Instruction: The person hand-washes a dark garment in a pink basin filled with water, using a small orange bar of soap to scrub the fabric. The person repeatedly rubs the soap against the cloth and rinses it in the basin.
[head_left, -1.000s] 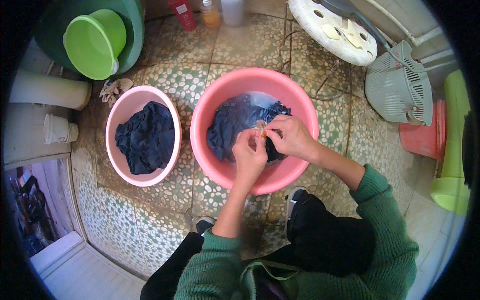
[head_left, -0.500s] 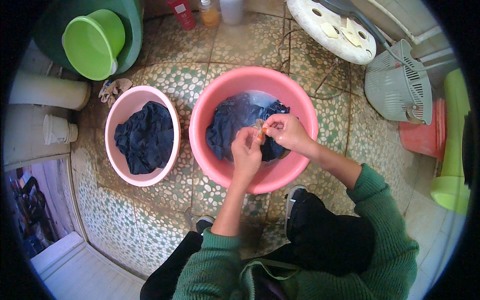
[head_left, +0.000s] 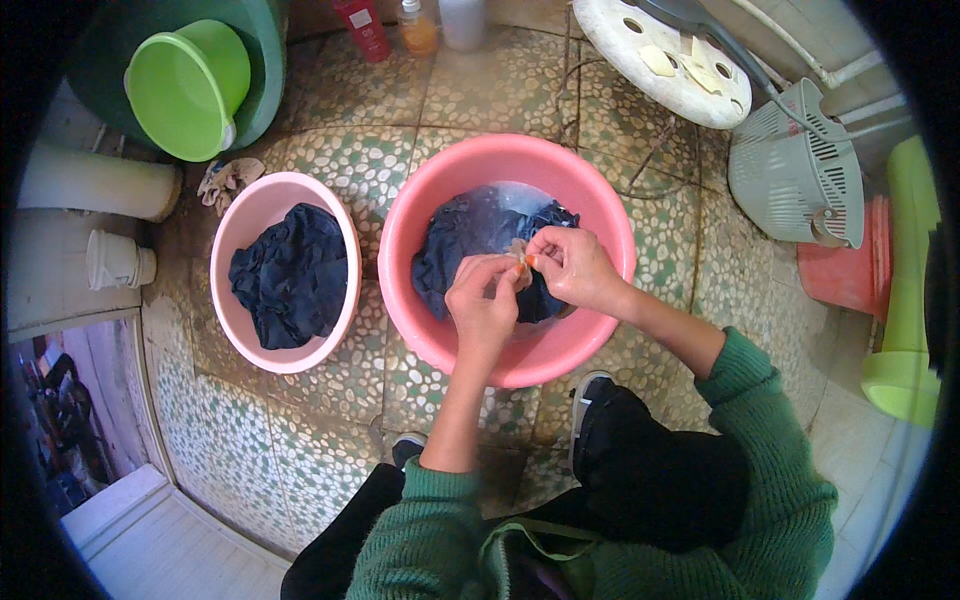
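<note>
Over the large pink basin (head_left: 405, 190), my left hand (head_left: 484, 292) and my right hand (head_left: 577, 270) meet, fingertips pinched together. Between them is a small beige piece of cloth (head_left: 517, 248), partly hidden by the fingers. Below, dark blue wet clothes (head_left: 437, 262) lie in cloudy, sudsy water. To the left stands a pale pink basin (head_left: 218, 275) with a bundle of dark, crumpled clothes (head_left: 290, 272) inside.
A lime bucket (head_left: 190, 90) sits in a dark green tub (head_left: 265, 70) at far left, crumpled beige cloth (head_left: 230, 183) nearby. Bottles (head_left: 418, 30) stand at the back. A white stool top (head_left: 600, 30), grey basket (head_left: 790, 180) and red container (head_left: 840, 275) are on the right.
My left hand has shifted slightly left and its fingers have turned more level at the cloth. My right hand stays nearly in place; the basins have not moved.
</note>
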